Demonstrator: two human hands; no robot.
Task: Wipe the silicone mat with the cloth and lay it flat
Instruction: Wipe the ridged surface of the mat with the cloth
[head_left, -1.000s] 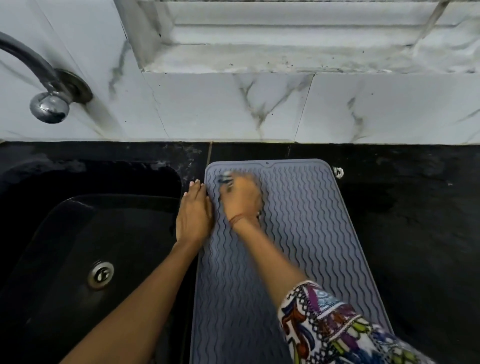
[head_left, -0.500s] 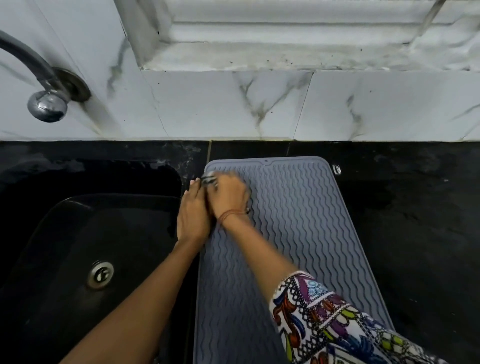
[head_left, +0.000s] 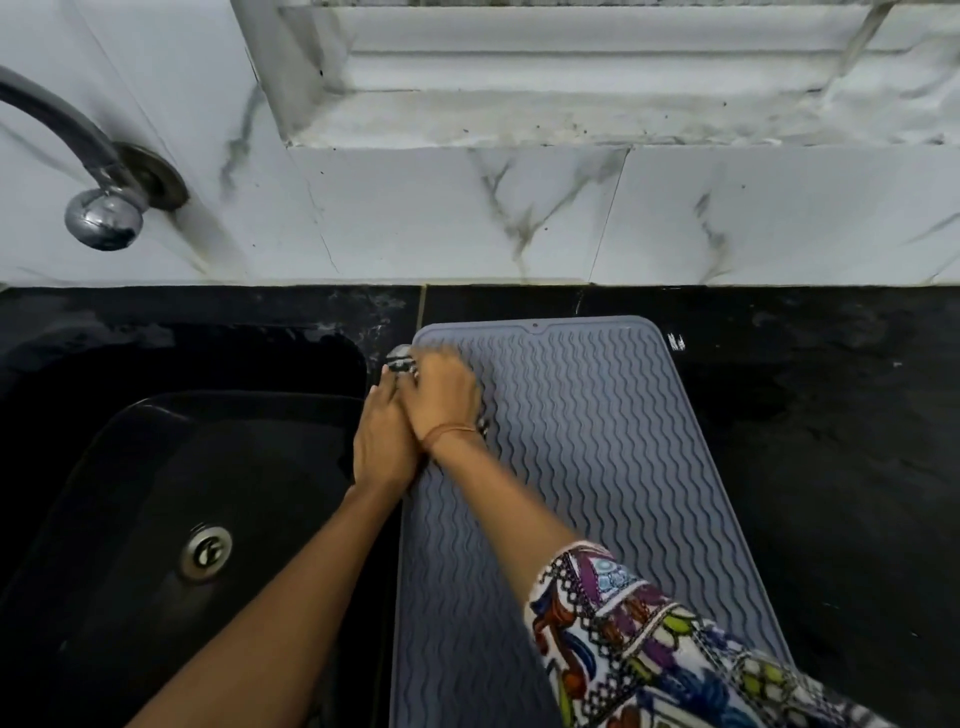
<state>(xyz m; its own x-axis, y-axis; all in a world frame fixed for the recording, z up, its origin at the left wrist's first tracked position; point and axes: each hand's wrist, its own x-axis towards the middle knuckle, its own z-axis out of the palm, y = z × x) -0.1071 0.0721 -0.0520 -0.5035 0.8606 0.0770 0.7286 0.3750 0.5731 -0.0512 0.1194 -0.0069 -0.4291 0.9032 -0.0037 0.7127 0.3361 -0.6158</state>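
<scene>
A black stone counter (head_left: 805, 467) under white marble wall tiles carries a grey ribbed mat (head_left: 597, 467), lying lengthwise just beside a dark sink (head_left: 182, 467), a chrome tap (head_left: 98, 208) above. At the mat's far left corner, the right hand (head_left: 444, 392) presses down on a cloth (head_left: 400, 359), of which only a small patterned bit shows past the fingers; they are curled over it, holding it. The left hand (head_left: 382, 441) lies flat along the mat's left edge, fingers straight and together, gripping nothing, apparently pinning the mat. The wiping step looks to be in hand, with most of the mat yet to cover; the next stroke calls for sweeping along the ribs while the edge is held down. No brand, label or writing can be read.
</scene>
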